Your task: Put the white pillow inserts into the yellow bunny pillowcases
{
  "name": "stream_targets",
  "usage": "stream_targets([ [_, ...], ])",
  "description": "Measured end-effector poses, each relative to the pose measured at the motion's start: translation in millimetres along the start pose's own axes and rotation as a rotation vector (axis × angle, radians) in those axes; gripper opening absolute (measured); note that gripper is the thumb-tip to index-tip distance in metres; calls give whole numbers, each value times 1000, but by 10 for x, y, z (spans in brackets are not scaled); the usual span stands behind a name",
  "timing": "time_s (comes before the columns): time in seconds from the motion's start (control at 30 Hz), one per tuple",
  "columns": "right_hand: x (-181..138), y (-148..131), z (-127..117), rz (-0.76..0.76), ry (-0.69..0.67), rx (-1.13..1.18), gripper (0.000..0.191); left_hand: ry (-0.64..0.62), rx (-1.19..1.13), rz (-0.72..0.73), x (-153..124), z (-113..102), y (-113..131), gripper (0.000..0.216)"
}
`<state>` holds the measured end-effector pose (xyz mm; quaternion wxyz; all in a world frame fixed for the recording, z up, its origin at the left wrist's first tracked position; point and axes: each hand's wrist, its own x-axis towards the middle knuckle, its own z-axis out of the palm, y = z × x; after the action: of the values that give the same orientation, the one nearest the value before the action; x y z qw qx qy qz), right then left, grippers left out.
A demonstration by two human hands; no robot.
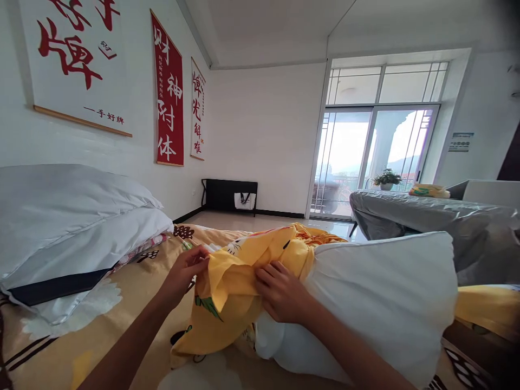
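Observation:
A yellow printed pillowcase (235, 277) lies bunched in front of me, partly over one end of a white pillow (382, 287). At its left edge, my left hand (187, 273) pinches the cloth between thumb and fingers. Farther right, my right hand (282, 292) has its fingers curled into the fabric beside the pillow, and their tips are partly hidden in the folds. The pillow's right part is bare. Beneath both spreads a beige patterned bedsheet (142, 303).
White pillows (81, 216) are stacked at the left. To the right stands a plastic-covered piece of furniture (426, 214) with a potted plant (387, 179) and a yellow folded cloth (429, 190) by it. A black folded frame (219, 195) leans by the far wall.

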<state>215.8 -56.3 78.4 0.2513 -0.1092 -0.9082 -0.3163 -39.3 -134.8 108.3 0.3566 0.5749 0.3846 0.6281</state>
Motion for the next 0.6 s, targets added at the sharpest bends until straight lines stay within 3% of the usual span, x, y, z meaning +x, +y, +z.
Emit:
stream_targets([
  [0.17,-21,-27,-140,62,101,85,13,369,-444,44,88,-84,99,26],
  [0.23,-25,-18,-232,105,115,148,14,457,-473,50,122,-101,41,25],
  [0.33,48,31,-340,249,108,268,14,393,-170,133,140,-86,-60,20],
  [0.43,268,78,-401,430,230,331,14,295,110,199,134,-66,-53,14],
  [0.53,603,61,-440,423,323,336,23,215,269,261,115,-82,54,11],
  [0.6,836,20,-452,357,247,429,38,200,247,261,87,-108,137,11],
])
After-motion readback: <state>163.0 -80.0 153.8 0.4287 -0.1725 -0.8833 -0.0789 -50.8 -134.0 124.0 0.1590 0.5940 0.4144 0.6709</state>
